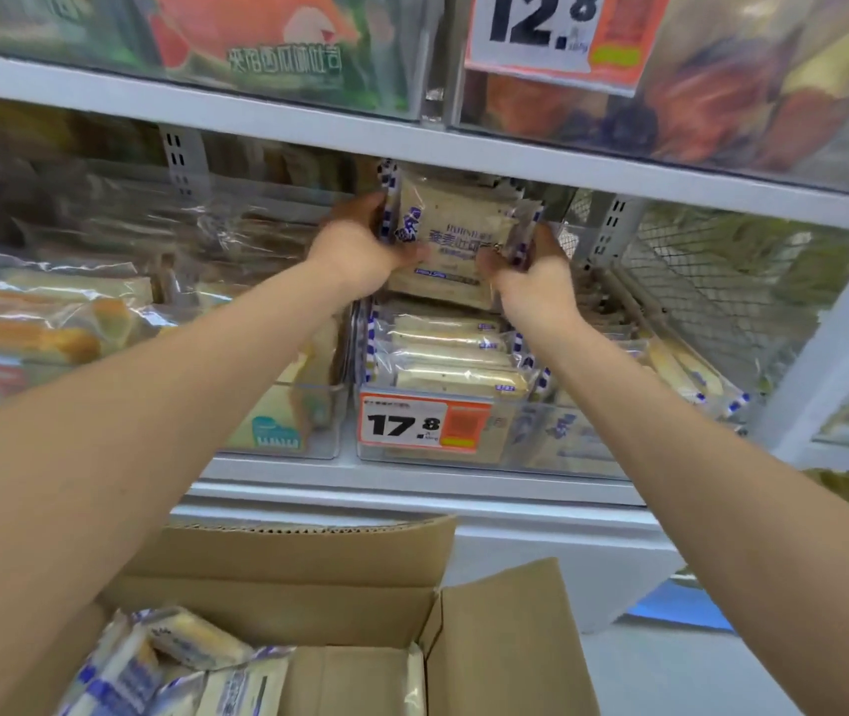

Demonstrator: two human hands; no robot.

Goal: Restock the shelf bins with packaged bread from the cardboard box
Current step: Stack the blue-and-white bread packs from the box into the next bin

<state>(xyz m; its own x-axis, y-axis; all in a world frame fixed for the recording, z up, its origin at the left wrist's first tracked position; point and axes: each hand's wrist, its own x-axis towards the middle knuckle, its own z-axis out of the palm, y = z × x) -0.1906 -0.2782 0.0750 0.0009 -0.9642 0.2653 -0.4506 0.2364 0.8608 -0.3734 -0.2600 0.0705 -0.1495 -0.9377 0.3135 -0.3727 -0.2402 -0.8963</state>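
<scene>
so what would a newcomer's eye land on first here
The left hand and right hand grip a stack of bread packs at centre, just above a bin with an orange 17.8 price tag. Below, an open box holds loose packs on its left side.

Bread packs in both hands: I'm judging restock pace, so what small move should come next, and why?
Probably lower the bread packs onto the stock in the clear bin marked 17.8. The left hand and right hand grip them by their sides, just above that stock and under the upper shelf.
</scene>
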